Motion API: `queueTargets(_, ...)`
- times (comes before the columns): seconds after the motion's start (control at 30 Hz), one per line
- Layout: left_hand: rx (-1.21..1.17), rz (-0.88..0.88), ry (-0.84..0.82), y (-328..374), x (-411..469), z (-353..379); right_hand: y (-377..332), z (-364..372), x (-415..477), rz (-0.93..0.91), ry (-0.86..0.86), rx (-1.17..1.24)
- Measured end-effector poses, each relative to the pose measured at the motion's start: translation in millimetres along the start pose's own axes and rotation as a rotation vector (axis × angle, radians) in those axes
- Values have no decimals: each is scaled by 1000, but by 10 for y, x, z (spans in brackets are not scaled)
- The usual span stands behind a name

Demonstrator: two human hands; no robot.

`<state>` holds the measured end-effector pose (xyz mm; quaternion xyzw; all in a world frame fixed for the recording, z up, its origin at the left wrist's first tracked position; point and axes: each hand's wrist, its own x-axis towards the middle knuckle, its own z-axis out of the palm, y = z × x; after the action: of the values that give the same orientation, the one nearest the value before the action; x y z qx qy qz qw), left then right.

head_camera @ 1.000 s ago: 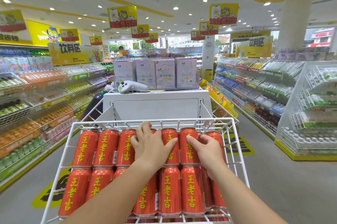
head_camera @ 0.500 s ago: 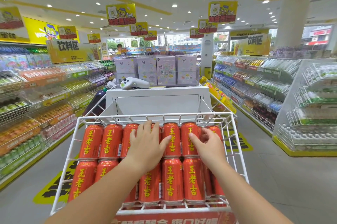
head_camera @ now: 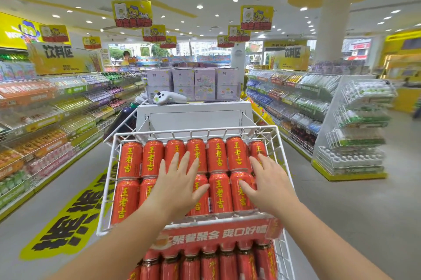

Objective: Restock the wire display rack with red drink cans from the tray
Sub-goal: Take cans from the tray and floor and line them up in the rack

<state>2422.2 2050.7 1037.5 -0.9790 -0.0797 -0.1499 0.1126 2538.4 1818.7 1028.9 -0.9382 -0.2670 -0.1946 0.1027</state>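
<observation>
Red cans (head_camera: 219, 159) under both hands' spread, flat fingers (head_camera: 182, 161).

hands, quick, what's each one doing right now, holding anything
Left hand: open, fingers spread flat on the red cans, holding nothing.
Right hand: open, fingers spread on the cans, holding nothing.

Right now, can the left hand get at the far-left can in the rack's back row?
Probably yes. The left hand lies flat on the middle cans, and the far-left can is uncovered, with only the rack rim beside it.
</observation>
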Motion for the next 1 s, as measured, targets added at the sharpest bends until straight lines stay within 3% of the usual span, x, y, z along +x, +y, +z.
queueTargets(0.43, -97, 167, -35, 150, -1195, 397, -358, 274, -1556, 33, -96, -75)
queueTargets(0.67, -122, 208, -73, 613, -1673, 792, -33, 630, -2281, 80, -194, -83)
queueTargets(1.0, -161, 149, -305, 1628, -2387, 1863, 576, 1648, -3255, 50, -464, 45)
